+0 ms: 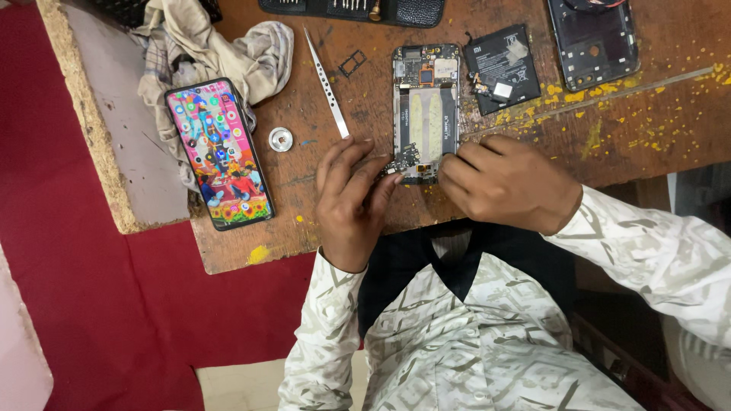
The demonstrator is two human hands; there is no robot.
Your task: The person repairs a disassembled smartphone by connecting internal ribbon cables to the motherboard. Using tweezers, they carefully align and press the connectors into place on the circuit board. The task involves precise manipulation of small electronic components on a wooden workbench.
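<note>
Nearest the camera, at frame centre, the left hand (pixel 352 199) is pinching a small dark circuit part (pixel 402 160) in its fingertips, while the right hand (pixel 504 183) is pressing curled fingers on the lower end of the opened phone (pixel 425 110); whether it grips anything cannot be told. The opened phone is lying flat at centre top, its long axis running up the frame. The table's near edge (pixel 304 247) is sitting just below both wrists. Left of the hands, a lit phone (pixel 220 153) is overhanging that edge. Further up, tweezers (pixel 327 84) are lying just left of the opened phone, a battery (pixel 502 65) just right, and a back cover (pixel 594 38) at the upper right.
</note>
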